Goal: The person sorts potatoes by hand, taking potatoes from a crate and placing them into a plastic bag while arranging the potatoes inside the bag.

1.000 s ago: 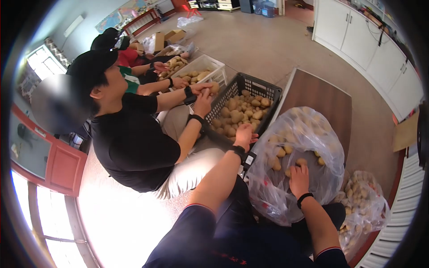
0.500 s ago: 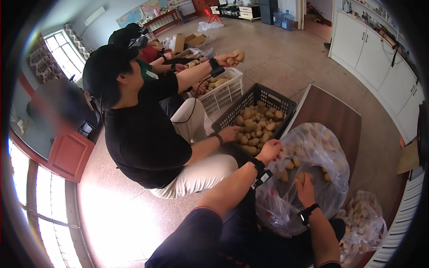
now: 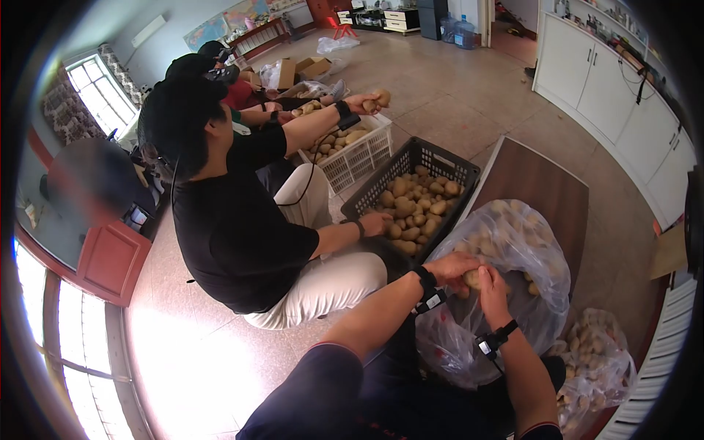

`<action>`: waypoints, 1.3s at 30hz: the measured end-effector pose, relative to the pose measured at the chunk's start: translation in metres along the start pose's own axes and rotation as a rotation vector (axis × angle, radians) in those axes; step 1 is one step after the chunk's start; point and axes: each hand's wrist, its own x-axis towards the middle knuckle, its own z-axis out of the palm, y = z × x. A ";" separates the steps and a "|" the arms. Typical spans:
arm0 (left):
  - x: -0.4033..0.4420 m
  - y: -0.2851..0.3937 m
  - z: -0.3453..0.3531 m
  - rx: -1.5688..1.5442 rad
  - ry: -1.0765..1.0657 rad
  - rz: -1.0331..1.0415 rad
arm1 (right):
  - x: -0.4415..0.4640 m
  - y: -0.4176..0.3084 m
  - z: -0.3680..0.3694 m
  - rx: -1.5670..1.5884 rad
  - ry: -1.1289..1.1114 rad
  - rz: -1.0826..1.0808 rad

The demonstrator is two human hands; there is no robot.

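Note:
My left hand [image 3: 453, 267] and my right hand [image 3: 493, 295] meet over an open clear plastic bag [image 3: 539, 271]. Between them is a potato [image 3: 473, 279], with the fingers of both hands closed around it. More potatoes show through the bag's film and inside its mouth. Left of the bag stands a black crate [image 3: 352, 209] holding many potatoes [image 3: 418, 213]. The undersides of my fingers are hidden.
A co-worker [image 3: 227, 213] sits at my left, one hand by the black crate, the other raised with potatoes over a white crate [image 3: 367, 158]. A brown board [image 3: 532, 172] lies beyond the bag. Another bag of potatoes [image 3: 598, 345] sits at lower right. White cabinets [image 3: 616, 103] line the right.
My left hand has moved from beside the black crate down to the right, onto the potato. My right hand has brought that potato up and left to meet it.

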 end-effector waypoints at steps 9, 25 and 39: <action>0.003 -0.001 0.003 -0.124 -0.111 -0.035 | -0.003 -0.021 -0.003 -0.051 0.062 -0.060; 0.014 0.003 -0.048 -0.778 0.416 0.247 | -0.023 0.071 -0.037 -0.251 0.058 0.143; 0.016 -0.043 -0.137 -0.862 0.816 0.318 | -0.049 0.092 -0.063 -0.391 0.020 0.186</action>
